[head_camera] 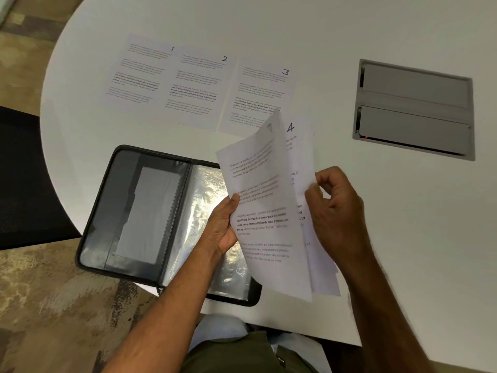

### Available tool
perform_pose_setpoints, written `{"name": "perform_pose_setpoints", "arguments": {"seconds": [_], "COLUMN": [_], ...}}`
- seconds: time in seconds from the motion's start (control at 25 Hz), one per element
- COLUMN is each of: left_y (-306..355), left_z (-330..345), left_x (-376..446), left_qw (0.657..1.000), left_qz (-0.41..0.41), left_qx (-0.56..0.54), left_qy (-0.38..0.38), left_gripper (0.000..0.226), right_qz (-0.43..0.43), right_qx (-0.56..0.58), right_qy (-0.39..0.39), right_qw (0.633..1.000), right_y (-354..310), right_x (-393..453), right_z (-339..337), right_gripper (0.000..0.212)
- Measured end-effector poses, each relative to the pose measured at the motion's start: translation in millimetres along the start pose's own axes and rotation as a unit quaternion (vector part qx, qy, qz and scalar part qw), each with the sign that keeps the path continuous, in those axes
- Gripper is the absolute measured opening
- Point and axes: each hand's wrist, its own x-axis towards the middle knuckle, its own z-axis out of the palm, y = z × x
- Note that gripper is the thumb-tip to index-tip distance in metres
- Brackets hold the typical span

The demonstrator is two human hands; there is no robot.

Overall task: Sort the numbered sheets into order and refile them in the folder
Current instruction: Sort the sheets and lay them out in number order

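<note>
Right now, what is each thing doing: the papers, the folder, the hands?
Sheet 1: flat on table, face up.
Sheet 2: flat, beside sheet 1.
Sheet 3: flat, beside sheet 2.
Sheet 4: held up, behind the front sheet.
Front sheet: lifted, curling.
Folder: open, lying flat.
Left hand: gripping front sheet.
Right hand: pinching the sheets' edge.

Handwritten numbers on your sheets

You can read 1 (172, 49), 2 (224, 58), 3 (285, 72) on three table sheets, 4 (290, 127) on a held one.

Bare forearms, no sleeves; olive-green shirt (242, 354) hem over light blue trousers (223, 329).
</note>
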Motion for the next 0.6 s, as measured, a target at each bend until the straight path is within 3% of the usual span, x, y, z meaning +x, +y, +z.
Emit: {"name": "perform_pose_setpoints", "arguments": {"seconds": [0.24,0.48,0.6], "left_y": [17,48,64], "left_z": [-8,-16,-14], "left_x": [9,32,37], "left_qw": [0.998,0.995,0.994], "left_qz": [0.04,0.059,0.062], "left_qx": [-0.017,-0.026,-0.028], "left_qy": [0.04,0.074,0.084], "left_gripper": [0.035,0.047,0.041], "right_qz": [0.067,0.139,0.169], "right_qx": [0.091,0.218,0.276], "right_qy": [0.031,0.064,0.093], "right_qw": [0.993,0.964,0.941], "right_y": [9,36,54], "right_x": [26,78,114], "right_z": [-3,-10,-19], "right_gripper": [0.012,0.013,0.016]}}
